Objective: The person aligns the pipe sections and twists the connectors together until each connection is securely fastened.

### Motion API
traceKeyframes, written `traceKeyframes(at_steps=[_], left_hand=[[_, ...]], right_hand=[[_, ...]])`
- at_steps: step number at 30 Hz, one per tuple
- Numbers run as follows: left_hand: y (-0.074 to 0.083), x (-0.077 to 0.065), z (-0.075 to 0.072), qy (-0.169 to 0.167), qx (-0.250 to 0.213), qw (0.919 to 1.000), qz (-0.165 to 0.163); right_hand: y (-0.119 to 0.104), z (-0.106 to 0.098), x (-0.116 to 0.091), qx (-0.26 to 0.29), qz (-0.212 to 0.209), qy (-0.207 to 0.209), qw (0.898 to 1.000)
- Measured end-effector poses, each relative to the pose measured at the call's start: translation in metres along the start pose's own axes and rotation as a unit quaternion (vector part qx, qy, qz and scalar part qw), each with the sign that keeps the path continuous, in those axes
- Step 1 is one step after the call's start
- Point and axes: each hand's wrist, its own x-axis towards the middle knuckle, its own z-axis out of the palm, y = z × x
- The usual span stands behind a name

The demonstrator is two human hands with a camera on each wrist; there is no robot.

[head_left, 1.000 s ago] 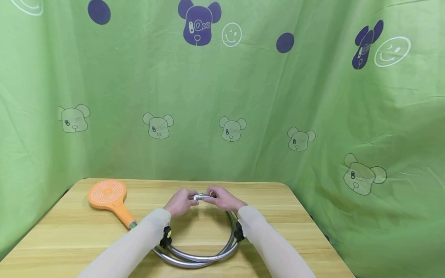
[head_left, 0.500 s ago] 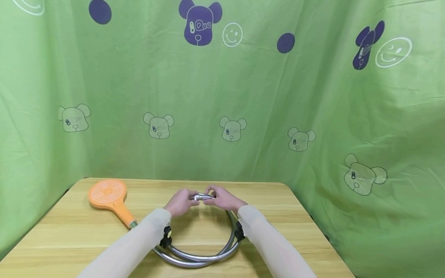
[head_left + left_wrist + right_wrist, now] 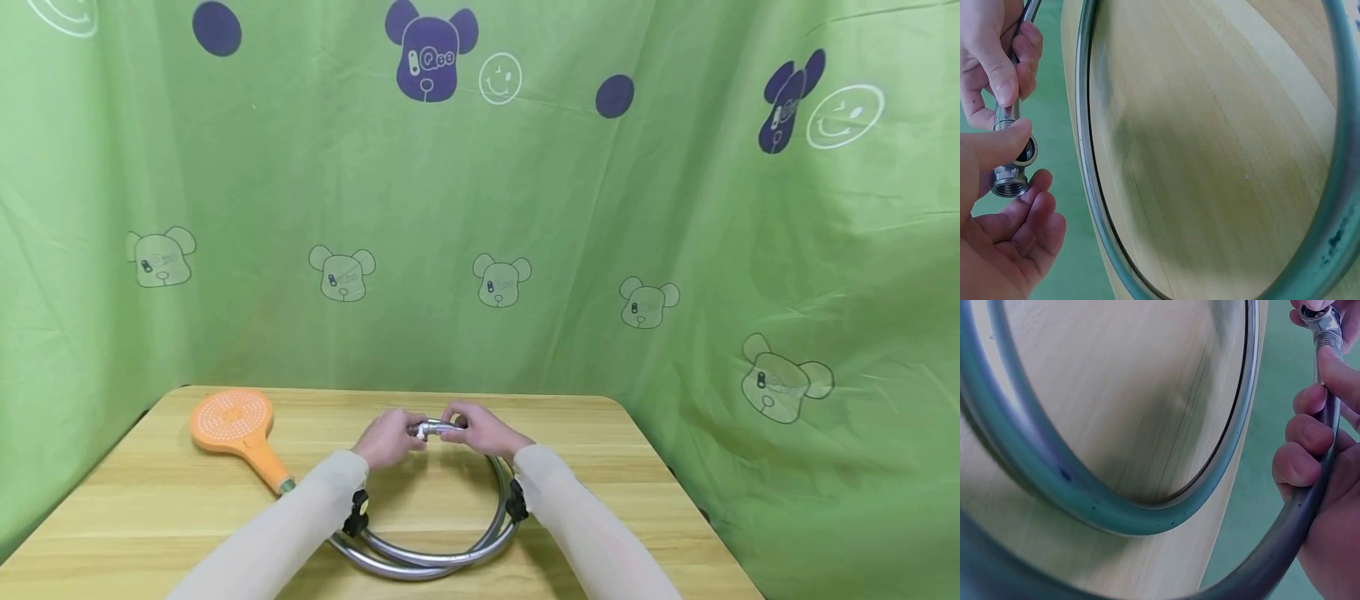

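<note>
My left hand point(image 3: 386, 439) pinches a small metal tee fitting point(image 3: 1011, 172) between thumb and fingers. Its threaded end opening and round side opening show in the left wrist view. The silver shower hose point(image 3: 1285, 534) lies in my right hand point(image 3: 486, 429), whose fingers curl round it close behind its end. Screw threads point(image 3: 1004, 124) show where the hose end meets the fitting. Both hands are raised over the far part of the table. From the right hand the hose loops down and round toward an orange shower head point(image 3: 231, 417) at the left.
The wooden table point(image 3: 585, 517) bears the shower head and the coiled lower part of the hose. A green curtain point(image 3: 420, 183) with bear prints hangs behind and along the sides. Black wrist cameras point(image 3: 516, 502) sit close to the hose loop.
The tee fitting has turned a little in my left fingers, so its side outlet now shows toward the front. The right fingers have shifted slightly on the hose end. The shower head stays put.
</note>
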Motion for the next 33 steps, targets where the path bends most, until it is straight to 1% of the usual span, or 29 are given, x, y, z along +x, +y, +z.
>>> traceKeyframes(at_steps=[5,11,14,19,22,26,29,33], left_hand=[[0.0,-0.0001,-0.0002,-0.001,0.001,1.0,0.006],[0.0005,-0.0016,0.0032,-0.012,-0.01,0.9999,0.0],[0.0009,-0.0028,0.0044,-0.013,-0.005,0.9999,0.002],[0.0006,-0.0029,0.0047,-0.014,-0.017,0.9997,-0.009],[-0.0004,-0.0019,0.004,-0.012,-0.026,0.9995,-0.012],[-0.0015,-0.0004,0.0019,-0.011,-0.033,0.9993,-0.014],[-0.0016,0.0,0.0004,-0.013,-0.035,0.9992,-0.016],[-0.0004,-0.0007,-0.0011,-0.012,-0.031,0.9993,-0.014]], right_hand=[[0.0017,-0.0009,0.0012,-0.006,0.007,-0.014,1.0],[0.0021,-0.0026,-0.0007,0.005,0.022,-0.037,0.999],[0.0012,-0.0008,-0.0026,0.011,0.039,-0.038,0.998],[-0.0022,0.003,-0.004,0.016,0.062,-0.026,0.998],[-0.0029,0.0036,-0.004,0.019,0.057,-0.014,0.998],[-0.0022,0.0025,-0.0028,0.019,0.034,-0.005,0.999],[-0.0023,0.0011,-0.002,0.02,0.027,-0.007,0.999],[-0.0034,-0.0008,-0.0014,0.017,0.027,-0.016,0.999]])
